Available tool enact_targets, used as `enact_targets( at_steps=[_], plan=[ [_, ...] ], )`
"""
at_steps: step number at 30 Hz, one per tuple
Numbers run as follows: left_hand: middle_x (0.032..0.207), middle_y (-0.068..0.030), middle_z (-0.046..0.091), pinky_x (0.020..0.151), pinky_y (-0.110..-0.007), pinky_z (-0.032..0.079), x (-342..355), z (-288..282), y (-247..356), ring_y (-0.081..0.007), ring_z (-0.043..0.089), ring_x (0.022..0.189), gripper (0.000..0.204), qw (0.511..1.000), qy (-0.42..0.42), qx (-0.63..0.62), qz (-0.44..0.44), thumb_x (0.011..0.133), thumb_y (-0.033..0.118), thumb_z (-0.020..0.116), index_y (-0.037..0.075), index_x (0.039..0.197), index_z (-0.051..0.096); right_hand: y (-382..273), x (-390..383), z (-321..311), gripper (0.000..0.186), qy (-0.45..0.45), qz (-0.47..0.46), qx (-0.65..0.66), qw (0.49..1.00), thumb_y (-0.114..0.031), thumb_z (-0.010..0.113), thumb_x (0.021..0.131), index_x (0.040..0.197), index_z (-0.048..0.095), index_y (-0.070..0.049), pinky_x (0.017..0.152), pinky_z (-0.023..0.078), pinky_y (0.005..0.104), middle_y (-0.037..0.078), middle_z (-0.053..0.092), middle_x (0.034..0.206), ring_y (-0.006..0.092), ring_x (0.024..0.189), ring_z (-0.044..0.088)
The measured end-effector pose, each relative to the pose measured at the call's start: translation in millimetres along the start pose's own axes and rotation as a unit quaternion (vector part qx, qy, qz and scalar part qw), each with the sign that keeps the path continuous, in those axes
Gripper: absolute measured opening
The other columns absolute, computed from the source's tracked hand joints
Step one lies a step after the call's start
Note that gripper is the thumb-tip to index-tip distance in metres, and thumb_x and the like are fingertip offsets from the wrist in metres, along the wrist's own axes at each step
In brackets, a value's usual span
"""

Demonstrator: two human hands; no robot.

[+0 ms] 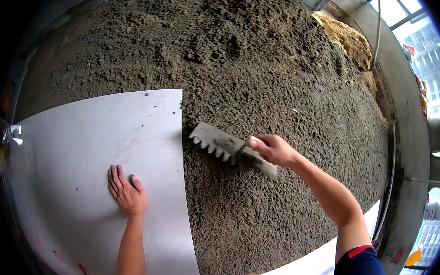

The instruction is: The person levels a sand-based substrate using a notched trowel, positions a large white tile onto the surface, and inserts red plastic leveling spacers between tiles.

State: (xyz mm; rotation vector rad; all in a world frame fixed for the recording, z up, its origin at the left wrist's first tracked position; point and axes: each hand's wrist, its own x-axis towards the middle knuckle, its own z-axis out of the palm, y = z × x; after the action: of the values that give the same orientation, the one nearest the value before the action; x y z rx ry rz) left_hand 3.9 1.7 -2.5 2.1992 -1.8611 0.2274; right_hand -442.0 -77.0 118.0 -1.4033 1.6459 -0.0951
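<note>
So, rough grey mortar (277,84) fills most of the view, with a big white slab (95,139) lying on the left. The notched trowel (220,141) is angled over the mortar just right of the slab's edge, kinda blurry, right hand (276,150) wrapped round its handle. Left hand (127,194) is flat on the slab, fingers fairly close, thumb out, few dark crumbs (146,94) farther up

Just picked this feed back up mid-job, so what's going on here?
A person's right hand grips a grey, dirty-looking notched trowel at a rough, crumbly grey-brown layer, close to the right edge of a large, flat white slab. Whether the trowel touches the layer is hard to tell. The left hand, holding nothing, rests palm down on the slab.
</note>
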Motion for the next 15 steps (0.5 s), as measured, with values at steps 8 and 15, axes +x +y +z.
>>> enact_targets(
  at_steps=[8, 15],
  plan=[
    [0.156, -0.0148, 0.036, 0.120, -0.049, 0.022, 3, -3, 4, -0.0333, 0.030, 0.147, 0.056, 0.999, -0.025, -0.005, -0.019, 0.098, 0.029, 0.050, 0.000, 0.145, 0.042, -40, 102, -44, 0.019, 0.264, -0.056, -0.334, 0.903, -0.026, 0.062, 0.089, 0.098, 0.060, -0.009, 0.069, 0.056, 0.0473, 0.014, 0.070, 0.084, 0.0346, 0.079, 0.070],
    [0.156, -0.0145, 0.035, 0.120, -0.048, 0.023, 2, -7, 8, -0.0315, 0.031, 0.146, 0.055, 0.999, -0.030, -0.015, -0.029, 0.099, 0.027, 0.050, 0.001, 0.146, 0.040, -60, 126, -19, 0.024, 0.187, -0.113, -0.353, 0.910, -0.027, 0.064, 0.085, 0.102, 0.059, -0.010, 0.076, 0.057, 0.0483, 0.014, 0.071, 0.086, 0.0355, 0.083, 0.070]
  ],
)
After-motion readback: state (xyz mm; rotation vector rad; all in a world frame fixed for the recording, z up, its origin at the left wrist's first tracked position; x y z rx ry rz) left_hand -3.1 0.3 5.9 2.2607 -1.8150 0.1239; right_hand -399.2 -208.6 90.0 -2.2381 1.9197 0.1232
